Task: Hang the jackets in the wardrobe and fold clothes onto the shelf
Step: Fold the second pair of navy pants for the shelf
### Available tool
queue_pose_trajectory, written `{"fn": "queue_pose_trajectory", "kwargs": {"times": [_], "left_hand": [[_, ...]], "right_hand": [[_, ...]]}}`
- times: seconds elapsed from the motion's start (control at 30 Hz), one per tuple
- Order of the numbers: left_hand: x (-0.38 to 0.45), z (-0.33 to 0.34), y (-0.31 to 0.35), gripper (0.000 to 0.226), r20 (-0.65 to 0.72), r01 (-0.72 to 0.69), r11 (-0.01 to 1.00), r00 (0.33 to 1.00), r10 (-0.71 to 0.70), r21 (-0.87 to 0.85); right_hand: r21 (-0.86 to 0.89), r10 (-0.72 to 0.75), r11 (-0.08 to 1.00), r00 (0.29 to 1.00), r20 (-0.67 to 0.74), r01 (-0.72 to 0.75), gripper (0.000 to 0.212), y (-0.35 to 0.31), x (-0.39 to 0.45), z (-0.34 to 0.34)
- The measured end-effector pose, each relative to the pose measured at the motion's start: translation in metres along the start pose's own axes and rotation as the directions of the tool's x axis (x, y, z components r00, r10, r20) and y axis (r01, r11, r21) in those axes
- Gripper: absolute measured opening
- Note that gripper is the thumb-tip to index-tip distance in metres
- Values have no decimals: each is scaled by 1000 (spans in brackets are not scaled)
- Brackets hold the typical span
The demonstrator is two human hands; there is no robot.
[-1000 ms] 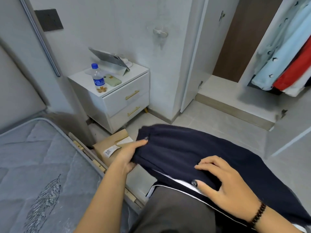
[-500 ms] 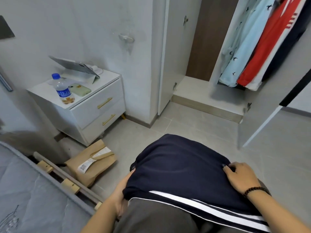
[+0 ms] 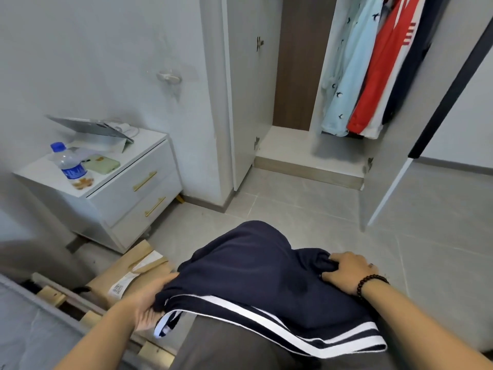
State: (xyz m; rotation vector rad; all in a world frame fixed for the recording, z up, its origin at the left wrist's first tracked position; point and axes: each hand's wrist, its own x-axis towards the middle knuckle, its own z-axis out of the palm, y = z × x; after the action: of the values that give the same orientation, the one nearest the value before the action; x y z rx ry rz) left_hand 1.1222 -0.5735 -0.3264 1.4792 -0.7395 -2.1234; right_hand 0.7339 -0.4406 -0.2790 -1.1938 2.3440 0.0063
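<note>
Both hands have shifted: left hand (image 3: 149,305) grasps navy garment (image 3: 256,276) at its left edge, right hand (image 3: 346,273) clutches bunched fabric (between them, over lap). Risk: fold loosens if either grip slips.

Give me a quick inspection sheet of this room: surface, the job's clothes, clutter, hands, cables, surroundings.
Surface: grey tiled floor; mattress edge at lower left.
Job's things: navy garment with white stripes, bunched over the person's lap; light blue shirt and red garment hanging in the open wardrobe.
Clutter: water bottle, green phone and propped tablet on the nightstand; brown parcel on the floor.
Hands: left hand grips the garment's left edge; right hand bunches its right edge, bead bracelet on the wrist.
Cables: white cord behind the tablet, blurred.
Surroundings: white wall, wall hook.
</note>
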Motion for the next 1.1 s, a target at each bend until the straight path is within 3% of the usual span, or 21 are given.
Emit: {"fn": "queue_pose_trajectory", "kwargs": {"times": [0.07,0.17,0.27,0.33,0.43,0.53,0.67,0.8,0.9,0.97,1.1], "left_hand": [[-15,2,14,28,22,0,1000,1000,0,17],[-32,13,48,36,-15,-116,991,993,118,73],[-49,42,87,46,48,-253,952,967,248,170],[-59,68,107,45,98,-335,908,942,321,251],[-63,110,125,38,121,-439,812,896,427,385],[-56,145,132,24,92,-468,731,866,492,496],[-48,175,136,22,108,-466,652,853,510,599],[-40,176,131,31,44,-394,694,885,464,603],[-30,166,120,37,31,-359,690,898,440,628],[-23,165,110,45,48,-368,625,883,467,689],[-31,191,78,66,172,-393,312,817,550,865]], "right_hand": [[-12,-82,997,996,-27,82,34,0,1,0],[309,-156,925,963,-221,221,23,13,-4,-1],[537,14,801,889,-459,264,13,27,-10,-7],[624,108,729,854,-508,279,11,34,-11,-21],[614,136,730,816,-562,301,9,40,-18,-46],[572,125,766,805,-580,293,9,43,-28,-71],[529,105,805,811,-575,270,14,46,-42,-113],[513,171,847,841,-513,140,16,54,-59,-148],[584,232,807,863,-449,87,14,50,-74,-159],[646,234,754,872,-431,117,25,38,-78,-162],[704,135,666,888,-439,246,65,-2,-67,-170]]}}
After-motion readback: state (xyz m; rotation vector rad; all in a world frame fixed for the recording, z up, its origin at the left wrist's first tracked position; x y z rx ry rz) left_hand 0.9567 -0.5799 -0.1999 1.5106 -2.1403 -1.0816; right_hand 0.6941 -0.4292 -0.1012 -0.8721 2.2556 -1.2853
